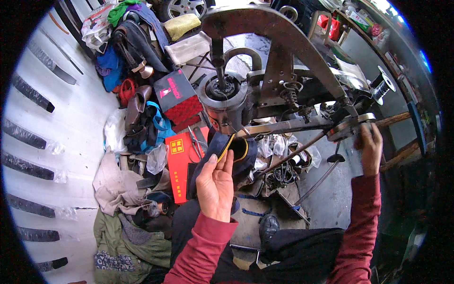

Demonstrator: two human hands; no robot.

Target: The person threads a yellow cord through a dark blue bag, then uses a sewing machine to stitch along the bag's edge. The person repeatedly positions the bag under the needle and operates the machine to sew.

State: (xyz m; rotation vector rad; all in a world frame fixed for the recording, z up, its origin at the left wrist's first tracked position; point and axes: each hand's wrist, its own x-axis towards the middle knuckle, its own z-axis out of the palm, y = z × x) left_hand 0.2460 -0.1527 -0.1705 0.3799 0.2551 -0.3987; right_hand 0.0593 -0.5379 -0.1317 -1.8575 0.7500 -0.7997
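My left hand (215, 187) pinches the edge of a dark blue shoe (218, 143) with yellow trim, its dark opening turned toward me. The shoe sits under the working end of a dark metal hand-cranked shoe sewing machine (279, 31), just below its narrow arm (283, 127). The exact spot where needle and shoe meet is hidden. At the machine's right end, my right hand (371, 147) has its fingers curled round the rim or handle of the hand wheel (347, 128); the grip itself is partly covered.
Left of the shoe lie scissors (195, 144) on a red box (177, 173), with a black-and-red box (177, 97) behind. Clothes and bags (125, 189) pile along the left wall. A thread spool (383, 85) stands at right. Loose parts (283, 173) fill a tray under the machine.
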